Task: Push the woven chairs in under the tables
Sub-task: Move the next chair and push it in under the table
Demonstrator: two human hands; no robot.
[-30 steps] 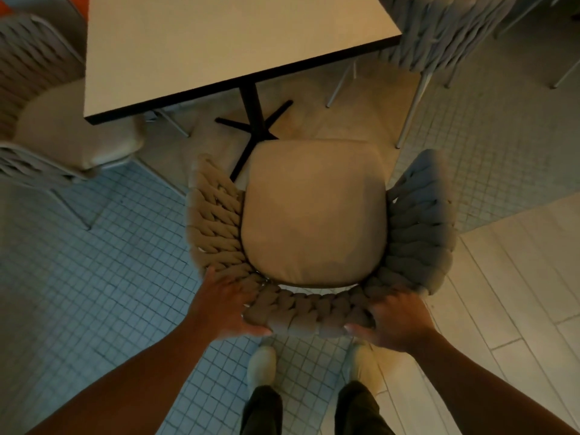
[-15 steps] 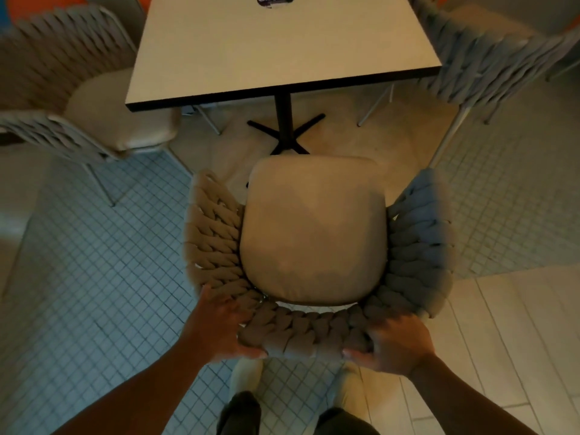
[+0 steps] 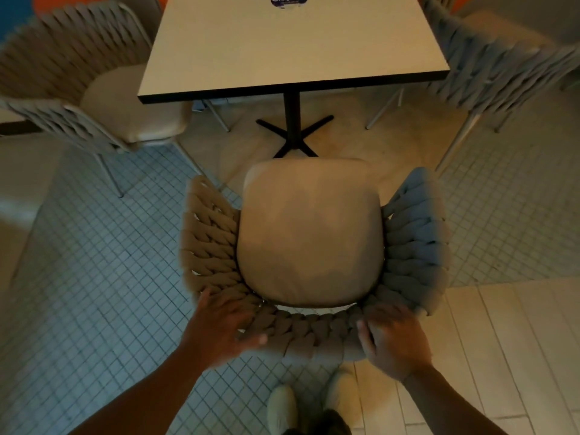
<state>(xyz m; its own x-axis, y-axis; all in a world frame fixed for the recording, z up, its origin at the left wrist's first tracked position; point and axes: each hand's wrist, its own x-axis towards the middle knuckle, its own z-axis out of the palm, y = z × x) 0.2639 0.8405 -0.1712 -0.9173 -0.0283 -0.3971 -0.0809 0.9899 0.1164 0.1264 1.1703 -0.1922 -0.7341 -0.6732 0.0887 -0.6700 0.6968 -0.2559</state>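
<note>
Chairs (image 3: 103, 98) flanking table (image 3: 292, 48); hands (image 3: 219, 328) on woven chair (image 3: 310, 233).

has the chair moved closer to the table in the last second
Cannot tell. The chair is not under the table yet, its seat front near the table base. The camera shifted between frames, so the apparent gap change is unreliable.

Both forearms are bare, with no sleeves, watch or bands showing down to the left hand (image 3: 219, 329) and right hand (image 3: 394, 343). Below are pale, rounded shoes (image 3: 281, 409) (off-white in this dim light). Dark trouser legs (image 3: 317, 426) sit just above them.
</note>
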